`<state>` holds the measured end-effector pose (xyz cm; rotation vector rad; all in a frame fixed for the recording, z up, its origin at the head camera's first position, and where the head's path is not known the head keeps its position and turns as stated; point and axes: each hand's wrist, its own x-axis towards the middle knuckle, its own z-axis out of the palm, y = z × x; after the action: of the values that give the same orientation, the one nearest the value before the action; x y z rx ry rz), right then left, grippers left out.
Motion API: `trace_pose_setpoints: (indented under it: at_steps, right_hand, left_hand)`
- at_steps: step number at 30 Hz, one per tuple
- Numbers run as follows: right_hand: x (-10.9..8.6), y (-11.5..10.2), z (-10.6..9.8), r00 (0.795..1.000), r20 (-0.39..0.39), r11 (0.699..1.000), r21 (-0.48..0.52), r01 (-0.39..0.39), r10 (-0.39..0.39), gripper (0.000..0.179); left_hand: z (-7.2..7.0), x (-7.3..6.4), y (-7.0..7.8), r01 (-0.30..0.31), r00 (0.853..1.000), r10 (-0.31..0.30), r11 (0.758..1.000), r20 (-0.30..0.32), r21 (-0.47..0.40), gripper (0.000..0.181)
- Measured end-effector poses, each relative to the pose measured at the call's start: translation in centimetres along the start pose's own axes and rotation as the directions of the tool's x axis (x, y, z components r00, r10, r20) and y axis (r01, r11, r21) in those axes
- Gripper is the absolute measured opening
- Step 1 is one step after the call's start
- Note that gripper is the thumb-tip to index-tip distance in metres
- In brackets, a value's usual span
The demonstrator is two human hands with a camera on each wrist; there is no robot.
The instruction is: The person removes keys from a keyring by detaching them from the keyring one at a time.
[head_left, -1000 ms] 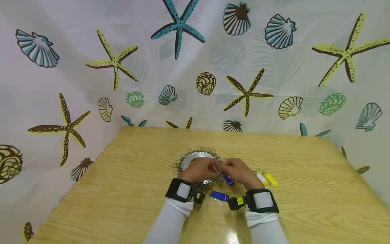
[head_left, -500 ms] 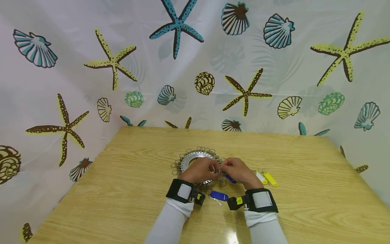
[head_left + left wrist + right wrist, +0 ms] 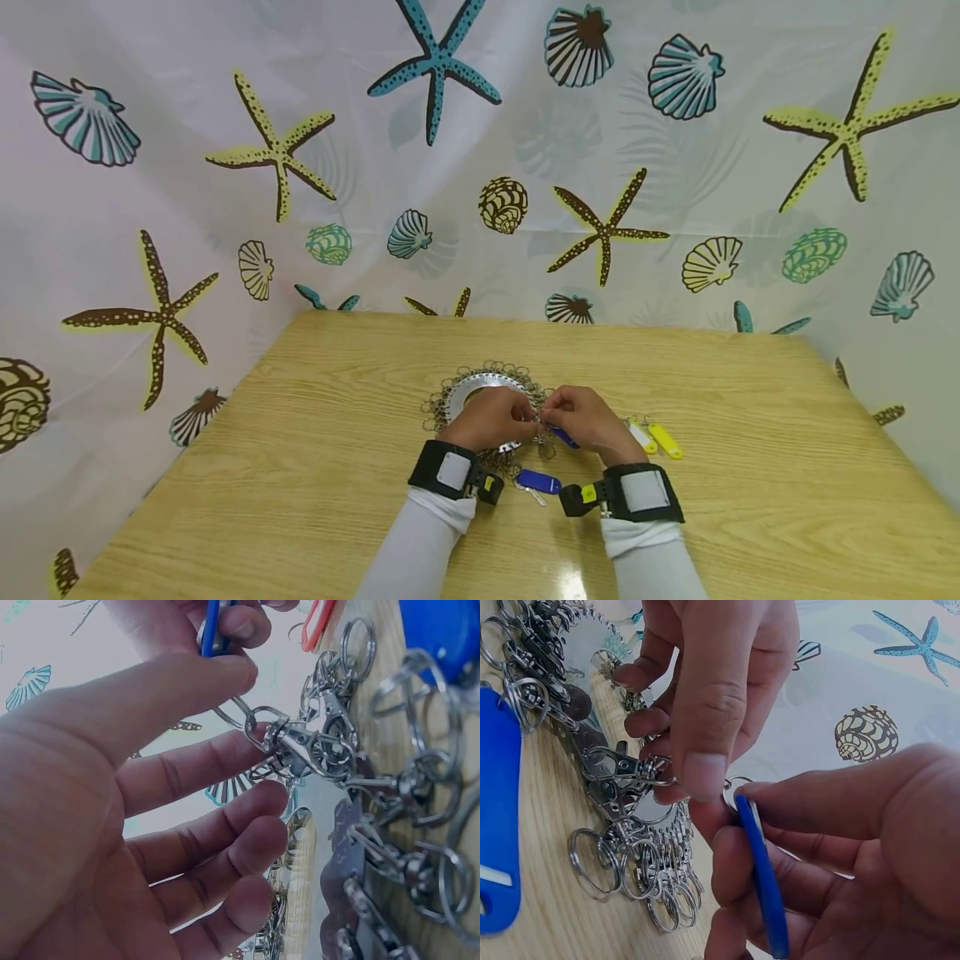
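A flat silver metal ring [image 3: 465, 392] lies on the table, its edge lined with swivel clasps [image 3: 300, 746] that carry split rings. My left hand [image 3: 491, 418] reaches over it and pinches a split ring [image 3: 234, 712] between thumb and index finger. This split ring links to a clasp on the metal ring. The other left fingers are loosely bent. Close beside, my right hand [image 3: 588, 421] pinches a blue key tag [image 3: 763, 877] near its small ring [image 3: 735, 791]. Fingertips of both hands meet there and partly hide where the rings touch.
Nearer the person lies another blue key tag [image 3: 538, 481] with a key [image 3: 536, 498]. To the right are a yellow tag [image 3: 665, 442] and a yellow-and-white tag [image 3: 642, 437]. A red tag [image 3: 319, 622] shows in the left wrist view. A shell-patterned curtain [image 3: 450, 208] encloses the table.
Both hands stay almost in place. The blue key tag in the right hand has shifted and turned slightly, and the fingertips have drawn a little closer together.
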<state>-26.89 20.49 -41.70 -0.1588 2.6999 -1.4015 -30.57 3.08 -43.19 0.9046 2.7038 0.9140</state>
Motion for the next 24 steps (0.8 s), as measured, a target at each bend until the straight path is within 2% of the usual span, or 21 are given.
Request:
trace_pose_setpoints:
  at_steps: [10, 17, 24]
  right_hand:
    - [0.12, -0.05, -0.01, 1.0, 0.016, 0.999, 0.048, -0.019, 0.018, 0.01]
    - [0.14, -0.23, 0.02, 1.0, -0.008, 1.0, 0.018, -0.019, 0.019, 0.011]
    - [0.18, -0.23, 0.03, 1.0, -0.022, 1.0, 0.02, -0.012, 0.012, 0.011]
  left_hand:
    - [0.32, 0.42, -0.21, 0.003, 1.0, -0.003, 1.0, -0.015, 0.013, 0.014]
    - [0.28, 0.48, -0.04, -0.056, 0.996, 0.057, 0.998, -0.07, 0.015, 0.022]
    - [0.35, 0.4, -0.02, -0.061, 0.997, 0.06, 0.997, -0.04, -0.041, 0.021]
